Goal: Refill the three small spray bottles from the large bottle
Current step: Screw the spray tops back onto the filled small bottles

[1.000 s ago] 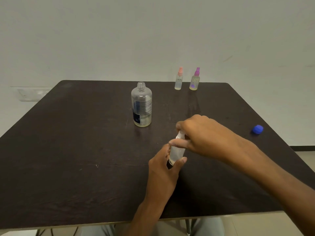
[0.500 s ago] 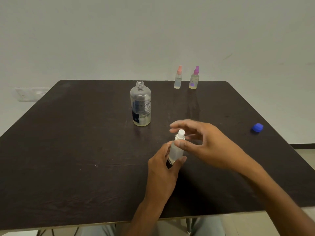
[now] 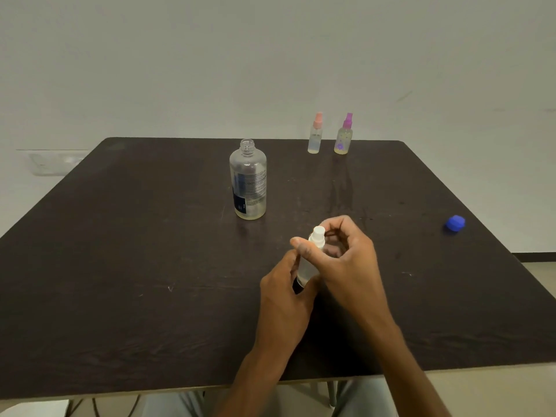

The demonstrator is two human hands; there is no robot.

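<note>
Left hand (image 3: pixel 284 299) grips the small spray bottle (image 3: pixel 307 267) low, right hand (image 3: pixel 343 257) pinches its white top (image 3: pixel 317 236) — light, slick plastic, probably tippy.

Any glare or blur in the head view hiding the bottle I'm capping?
Head view: soft even light, no harsh glare; dull sheen on the table; small white-capped bottle slightly soft, body mostly hidden by left hand and right hand; wide-angle bends the table edges.

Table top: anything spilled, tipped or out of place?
No spill or tipped bottle shows. The large bottle stands upright but uncapped; its likely blue cap lies far off near the table's right edge. Pink-topped bottle and purple-topped bottle stand upright at the back. Faint streaks before them could be reflections.
</note>
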